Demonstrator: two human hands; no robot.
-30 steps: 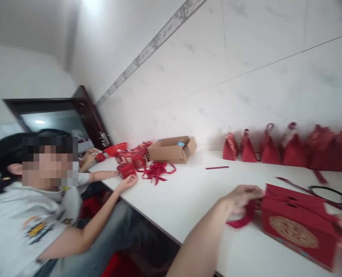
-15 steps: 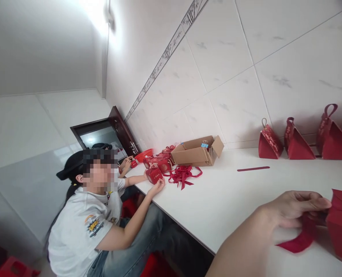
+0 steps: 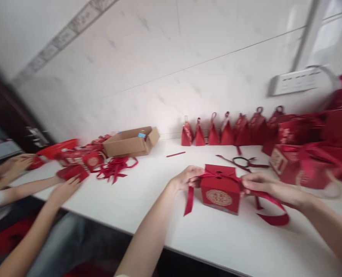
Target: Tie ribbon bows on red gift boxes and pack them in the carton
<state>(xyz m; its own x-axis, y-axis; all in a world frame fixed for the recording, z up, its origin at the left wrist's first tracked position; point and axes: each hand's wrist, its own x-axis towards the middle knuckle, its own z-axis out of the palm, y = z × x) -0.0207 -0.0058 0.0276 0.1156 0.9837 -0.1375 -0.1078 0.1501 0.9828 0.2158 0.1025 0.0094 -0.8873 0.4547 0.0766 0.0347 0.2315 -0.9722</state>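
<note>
In front of me a red gift box (image 3: 219, 196) with a gold round emblem stands on the white table. A red ribbon (image 3: 190, 202) runs across its top through the flap. My left hand (image 3: 186, 177) pinches the ribbon at the box's left side, its tail hanging down below. On the right side my right hand (image 3: 263, 186) grips the other stretch of ribbon, whose end loops down toward the table. Both hands are close against the box; some fingertips are hidden behind it.
Along the wall stand several red triangular boxes (image 3: 213, 132). Ribboned red boxes (image 3: 292, 161) crowd the right. Ribbons (image 3: 115, 169) lie in a heap near a cardboard carton (image 3: 127, 142). At left, a co-worker's hands (image 3: 63, 190) hold a red box. A socket strip (image 3: 296, 81) is on the wall.
My view has swung right and down, bringing the box and my right hand fully into sight. My left hand still holds the ribbon beside the box.
</note>
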